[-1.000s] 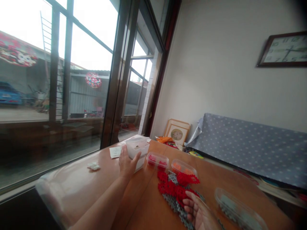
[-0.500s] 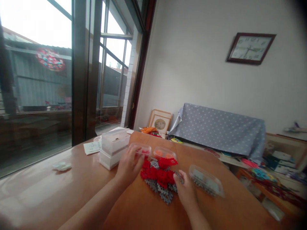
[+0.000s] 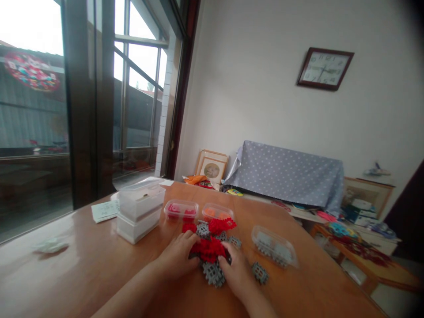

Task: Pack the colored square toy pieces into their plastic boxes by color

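In front of me on the table lies a built shape of red and grey toothed interlocking plastic pieces (image 3: 210, 251). My left hand (image 3: 179, 256) closes on its left side, thumb at the near edge. From the right, my right hand (image 3: 236, 267) grips the red part, its thumb on the near face. Grey toothed pieces (image 3: 213, 274) stick out toward me between the hands. Behind are more red pieces (image 3: 218, 226), and I cannot tell whether they join the held part. A loose grey piece (image 3: 260, 273) rests just right of my right hand.
Clear tubs hold red pieces (image 3: 182, 210), orange pieces (image 3: 217, 213) and grey pieces (image 3: 273, 248). Stacked white boxes (image 3: 141, 212) stand at left, near a paper sheet (image 3: 104, 211) and a small crumpled item (image 3: 50, 245). The wooden table (image 3: 291, 291) borders a window.
My left hand has come back from the red tub to the built shape. My right hand has moved left onto it; a grey piece now lies loose at its right. The view has turned right.
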The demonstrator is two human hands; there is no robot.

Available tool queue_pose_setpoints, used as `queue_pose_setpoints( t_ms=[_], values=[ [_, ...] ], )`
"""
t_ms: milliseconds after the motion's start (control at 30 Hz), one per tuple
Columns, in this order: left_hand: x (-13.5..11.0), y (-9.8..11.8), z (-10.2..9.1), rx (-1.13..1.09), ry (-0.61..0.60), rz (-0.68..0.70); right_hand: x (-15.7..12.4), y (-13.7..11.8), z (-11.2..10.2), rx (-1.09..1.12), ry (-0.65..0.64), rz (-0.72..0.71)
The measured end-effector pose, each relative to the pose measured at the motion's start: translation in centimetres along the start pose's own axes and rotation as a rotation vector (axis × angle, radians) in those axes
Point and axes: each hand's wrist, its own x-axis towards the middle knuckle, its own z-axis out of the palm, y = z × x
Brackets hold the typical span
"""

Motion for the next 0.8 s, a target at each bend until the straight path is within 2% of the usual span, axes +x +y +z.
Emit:
queue_pose_setpoints(
  t_ms=[167,267,333,433,500,667,800],
  values=[
    [0.0,-1.1,-0.4,0.101,0.037,-0.116,0.5,0.3,-0.6,0.142,0.207,0.17],
    [-0.1,-1.1,-0.4,0.147,0.053,-0.153,0.9,-0.4,-0.9,0.117,0.293,0.156],
    [-0.1,-0.7,-0.4,0.127,0.073,-0.084,1.5,-0.9,-1.0,0.058,0.299,0.115],
    [-0.1,0.1,-0.4,0.051,0.059,0.057,3.2,-1.6,-0.8,-0.004,0.269,0.053],
    [-0.2,0.5,-0.3,-0.002,-0.004,0.099,4.6,-1.9,-0.4,-0.106,0.214,0.008],
    [-0.4,0.8,-0.1,-0.038,-0.157,0.086,7.0,-2.1,1.2,-0.401,-0.01,-0.003],
    [-0.4,0.8,-0.7,-0.009,-0.144,0.046,6.0,-2.3,2.3,-0.479,-0.069,-0.015]
  ],
)
